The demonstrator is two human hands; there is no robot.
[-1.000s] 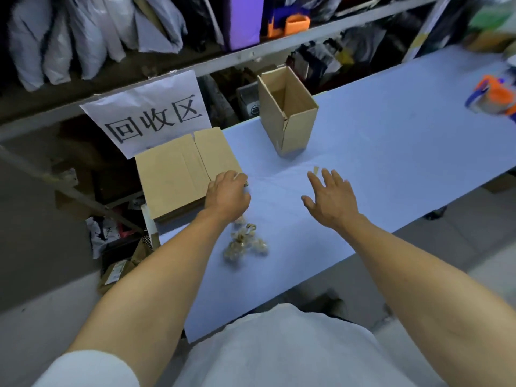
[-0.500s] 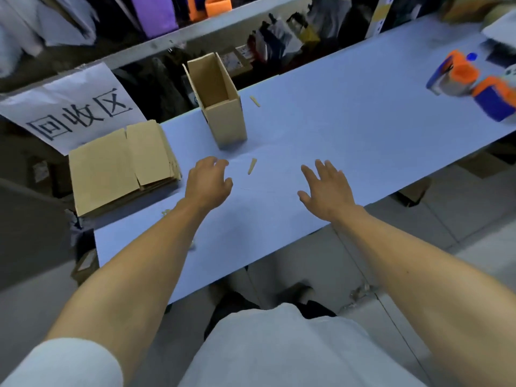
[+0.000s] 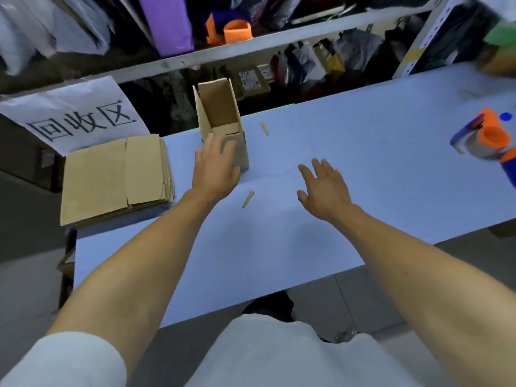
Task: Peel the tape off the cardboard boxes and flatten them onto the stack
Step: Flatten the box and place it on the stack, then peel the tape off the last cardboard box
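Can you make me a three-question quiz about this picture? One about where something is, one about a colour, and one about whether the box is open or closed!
1. Where is the stack of flat cardboard?
A. left of the standing box
B. right of it
C. inside it

2. What colour is the table?
A. red
B. light blue
C. green

3. The standing box is:
A. taped shut
B. squashed flat
C. open on top

Answers: 1 A, the stack lies near the table's left end. 2 B, its top looks pale blue. 3 C, you can see down inside it, by the left hand.
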